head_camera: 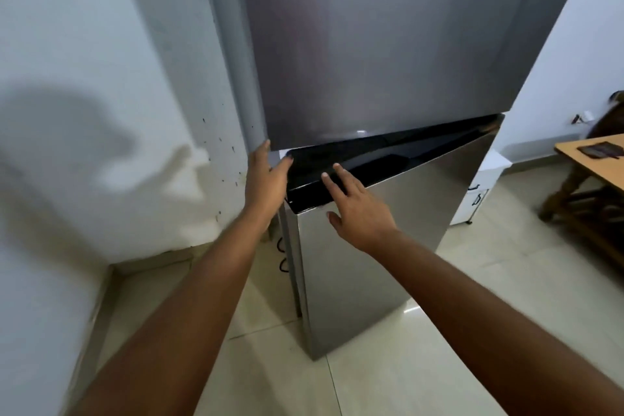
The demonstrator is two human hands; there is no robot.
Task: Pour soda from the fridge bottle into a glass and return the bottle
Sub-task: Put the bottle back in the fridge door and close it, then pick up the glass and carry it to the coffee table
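Note:
A tall steel fridge (388,44) fills the middle of the head view. Its lower door (368,257) stands slightly ajar, swung out at the left, and its black top edge (388,162) shows. My left hand (265,179) rests at the left corner between the upper and lower doors, fingers curled over the lower door's top edge. My right hand (358,206) lies flat with spread fingers on the top left of the lower door. No bottle or glass is in view; the fridge's inside is hidden.
A white wall (101,94) stands close on the left, with my shadow on it. A wooden table (594,162) carrying a dark flat object is at the right edge. A white low unit (479,192) sits beside the fridge. Pale tiled floor (439,331) lies below.

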